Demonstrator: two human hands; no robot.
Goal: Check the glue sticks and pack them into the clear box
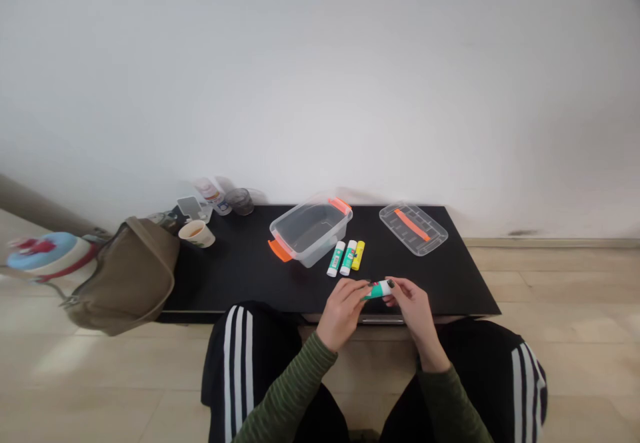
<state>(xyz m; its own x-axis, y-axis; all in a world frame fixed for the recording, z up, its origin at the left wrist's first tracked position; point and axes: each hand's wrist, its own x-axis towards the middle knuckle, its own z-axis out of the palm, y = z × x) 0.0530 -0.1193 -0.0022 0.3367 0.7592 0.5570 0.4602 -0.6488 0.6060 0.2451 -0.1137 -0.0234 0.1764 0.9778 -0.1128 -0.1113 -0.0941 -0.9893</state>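
Note:
A green and white glue stick (377, 289) lies sideways between my two hands, over the front edge of the black table. My left hand (344, 308) is wrapped round its green body. At the white end, the fingers of my right hand (411, 301) pinch the tip. Just beyond them, two more green and white glue sticks (336, 259) and a yellow stick (358, 255) lie side by side on the tabletop. A clear plastic box (320, 251) with orange latches stands open behind these sticks.
The box's clear lid (429, 237) with an orange handle lies on the right of the black table (230, 283). At left are a paper cup (197, 235) of drink, a dark glass (240, 201), a spray bottle (214, 196) and a brown bag (130, 276). A wall rises behind.

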